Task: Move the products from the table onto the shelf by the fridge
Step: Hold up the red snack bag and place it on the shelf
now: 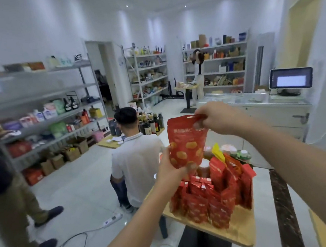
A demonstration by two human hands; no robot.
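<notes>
Red stand-up pouch [186, 141], orange pieces printed on its front: held upright in the air above the far end of the table [241, 234], touching nothing that stands on it.

Right hand [216, 117]: mine, pinching the pouch by its top edge, fingers curled over the sealed strip.

Left hand [169, 171]: mine, clamped on the pouch's bottom edge from below.

Red packets [213, 198]: many, upright and packed close together, covering most of the table. A strip of pale wood shows bare along the near edge.

Jars [204, 169] with orange contents: at the table's far end, behind the packets and partly hidden by them.

Yellow packet [217, 152]: tilted, among the jars at the table's far end.

Person in a white shirt [135, 159]: just beyond the table's far left side, back turned to me.

Person in khaki trousers [8, 202]: well to the left of the table, cut off by the frame.

White power strip [112, 219]: on the tiled floor left of the table, a cable trailing from it.

Metal shelving [55, 115] stocked with bottles, bags and cartons: along the wall, well left of the table.

Screen [291, 79]: lit, beyond the table to the right.
</notes>
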